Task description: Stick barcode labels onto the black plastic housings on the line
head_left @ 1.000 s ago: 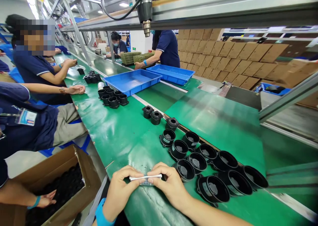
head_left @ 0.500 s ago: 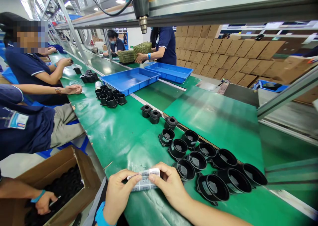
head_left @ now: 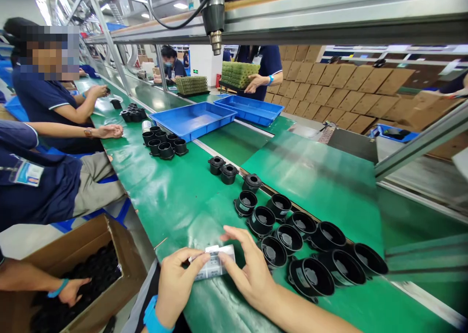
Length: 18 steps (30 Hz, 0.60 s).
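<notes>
My left hand, with a blue band at the wrist, pinches a folded sheet of white printed labels just above the green table. My right hand is at the other end of the labels, thumb touching them and fingers lifted apart. Right of that hand stand several black plastic cups with side lugs, openings up, some bearing a small pale label. Behind them are three black housings with a narrower hole on top.
More black cups stand farther left beside a blue tray. A power driver hangs overhead from a rail. At lower left, a co-worker's hand reaches into a cardboard box of black parts. Other people sit along the table.
My right fingers have lifted off the labels and spread, while the thumb stays on them. The co-worker's hand in the box has opened. A person at the back has moved a green stack rightward.
</notes>
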### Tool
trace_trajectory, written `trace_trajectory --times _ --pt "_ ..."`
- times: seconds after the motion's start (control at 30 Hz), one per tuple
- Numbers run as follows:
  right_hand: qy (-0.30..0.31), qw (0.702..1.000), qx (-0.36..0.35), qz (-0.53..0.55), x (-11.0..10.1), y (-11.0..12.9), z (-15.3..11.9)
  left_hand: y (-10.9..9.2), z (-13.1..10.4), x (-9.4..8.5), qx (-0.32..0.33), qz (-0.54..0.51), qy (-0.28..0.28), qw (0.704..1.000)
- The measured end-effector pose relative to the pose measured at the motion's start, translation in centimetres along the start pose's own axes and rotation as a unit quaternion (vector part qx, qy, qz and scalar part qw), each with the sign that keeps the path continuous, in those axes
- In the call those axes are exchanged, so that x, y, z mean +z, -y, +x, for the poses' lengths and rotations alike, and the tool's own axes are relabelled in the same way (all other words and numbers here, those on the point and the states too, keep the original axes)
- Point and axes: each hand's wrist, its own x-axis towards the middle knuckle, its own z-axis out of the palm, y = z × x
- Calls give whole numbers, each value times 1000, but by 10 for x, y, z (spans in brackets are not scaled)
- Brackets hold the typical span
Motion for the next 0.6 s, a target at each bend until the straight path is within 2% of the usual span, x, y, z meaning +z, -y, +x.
trace_trajectory --times 0.3,0.43,0.6 --pt "0 998 -48 -39 6 5 5 2 2 0 21 -1 26 999" --pt "-7 999 -26 -36 7 12 7 4 3 2 27 0 35 999" --pt "50 997 -19 -52 13 11 17 -4 -1 4 39 -10 55 998"
